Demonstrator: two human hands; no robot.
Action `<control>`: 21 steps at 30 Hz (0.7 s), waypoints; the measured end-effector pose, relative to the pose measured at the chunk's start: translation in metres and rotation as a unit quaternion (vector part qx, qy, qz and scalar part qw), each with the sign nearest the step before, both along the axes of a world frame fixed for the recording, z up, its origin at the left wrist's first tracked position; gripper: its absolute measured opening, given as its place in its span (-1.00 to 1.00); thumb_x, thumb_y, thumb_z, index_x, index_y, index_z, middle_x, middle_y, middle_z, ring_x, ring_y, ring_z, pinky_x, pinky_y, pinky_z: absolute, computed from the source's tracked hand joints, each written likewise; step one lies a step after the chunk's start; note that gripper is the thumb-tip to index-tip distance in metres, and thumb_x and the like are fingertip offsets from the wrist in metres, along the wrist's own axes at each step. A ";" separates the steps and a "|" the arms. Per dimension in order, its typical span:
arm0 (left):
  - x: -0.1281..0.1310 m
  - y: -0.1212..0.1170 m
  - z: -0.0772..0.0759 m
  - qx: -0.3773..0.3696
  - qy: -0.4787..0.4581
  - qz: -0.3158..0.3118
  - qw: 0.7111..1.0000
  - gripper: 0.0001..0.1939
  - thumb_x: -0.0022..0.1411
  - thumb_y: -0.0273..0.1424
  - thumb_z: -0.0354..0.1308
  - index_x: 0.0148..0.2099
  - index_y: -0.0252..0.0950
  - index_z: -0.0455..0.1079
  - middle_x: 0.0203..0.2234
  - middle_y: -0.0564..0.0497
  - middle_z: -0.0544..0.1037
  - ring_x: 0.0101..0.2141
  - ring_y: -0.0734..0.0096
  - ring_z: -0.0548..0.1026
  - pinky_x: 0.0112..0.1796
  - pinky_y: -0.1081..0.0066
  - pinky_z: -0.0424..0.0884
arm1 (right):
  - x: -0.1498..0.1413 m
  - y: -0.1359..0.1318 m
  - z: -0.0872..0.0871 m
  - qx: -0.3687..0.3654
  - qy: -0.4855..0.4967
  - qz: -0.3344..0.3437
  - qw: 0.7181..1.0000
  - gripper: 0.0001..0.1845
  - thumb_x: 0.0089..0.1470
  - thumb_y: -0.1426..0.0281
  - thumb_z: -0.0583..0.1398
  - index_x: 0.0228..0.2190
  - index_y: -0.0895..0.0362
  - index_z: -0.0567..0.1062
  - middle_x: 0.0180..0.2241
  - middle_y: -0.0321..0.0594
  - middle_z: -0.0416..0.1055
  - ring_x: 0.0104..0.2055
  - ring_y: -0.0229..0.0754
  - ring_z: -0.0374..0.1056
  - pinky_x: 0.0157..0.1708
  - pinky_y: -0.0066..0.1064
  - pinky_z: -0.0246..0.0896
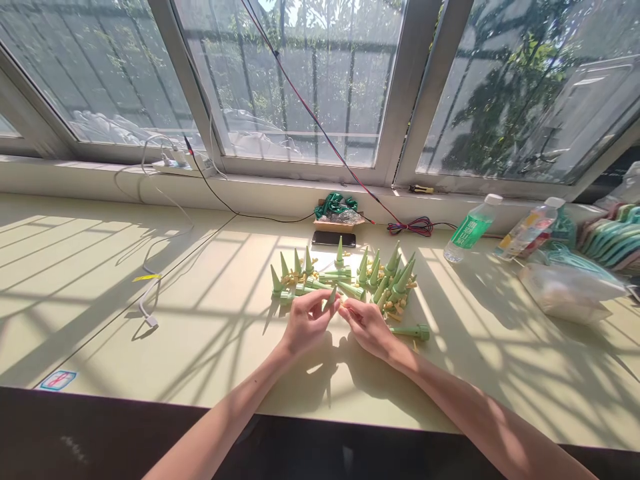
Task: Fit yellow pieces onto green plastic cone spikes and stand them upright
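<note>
Between the thumb and fingers of my left hand (305, 321) is a green cone-shaped piece (332, 297), its pointed tip upward. My right hand (367, 325) is closed in a pinch close beside it, with a small yellowish piece (342, 304) at the fingertips. Whether the two pieces touch cannot be made out. Just beyond my hands stand several green cones (402, 279) on collared bases, with small yellow bits around them. Other green pieces (351, 291) lie on their sides. One green tube-like piece (414, 331) lies right of my right hand, partly hidden by it.
On the pale table (215, 360) a dark phone (334, 239) lies before a small box (340, 219) of green material. Bottles (469, 230) and a plastic bag (565, 293) stand right. A white cable (150, 313) lies left; a red-black cable coil (411, 227) sits by the window.
</note>
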State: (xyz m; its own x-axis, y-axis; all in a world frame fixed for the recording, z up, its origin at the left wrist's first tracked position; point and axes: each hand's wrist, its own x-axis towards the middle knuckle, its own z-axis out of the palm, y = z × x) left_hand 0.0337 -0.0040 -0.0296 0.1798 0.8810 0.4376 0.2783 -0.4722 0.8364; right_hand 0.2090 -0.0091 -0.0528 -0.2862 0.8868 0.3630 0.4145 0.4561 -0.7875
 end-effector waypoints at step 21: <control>-0.004 0.006 0.000 0.095 0.057 0.097 0.989 -0.67 0.38 -0.24 0.10 -0.43 -0.26 0.30 -0.46 0.04 0.39 -0.51 0.47 0.33 -0.49 0.47 0.28 | -0.006 0.004 -0.005 0.059 -0.047 0.034 0.997 -0.49 0.33 0.20 0.06 -0.61 0.07 0.03 -0.65 -0.40 -0.04 -0.60 -0.31 -0.12 -0.56 -0.40 -0.18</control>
